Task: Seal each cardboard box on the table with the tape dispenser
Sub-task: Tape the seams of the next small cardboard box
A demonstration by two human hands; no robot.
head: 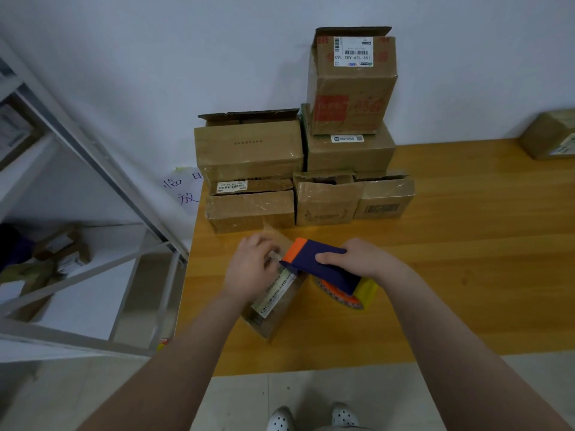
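right hand (357, 259) grips tape dispenser (314, 263), left hand (252, 269) holds box (275, 306); wooden table (466, 275), white wall (155, 73)

Glossy wood table (466, 244), matt cardboard boxes (249, 150), plastic tape dispenser (311, 259)

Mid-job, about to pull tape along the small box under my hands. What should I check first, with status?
1. Grip: the right hand holds the tape dispenser: ok.
2. Steadying: the left hand rests on the small box: ok.
3. Contact: the dispenser's orange end meets the box top: ok.
4. Tape end stuck down: cannot tell, the left hand hides it.
5. Support: the small box sits fully on the table: ok.
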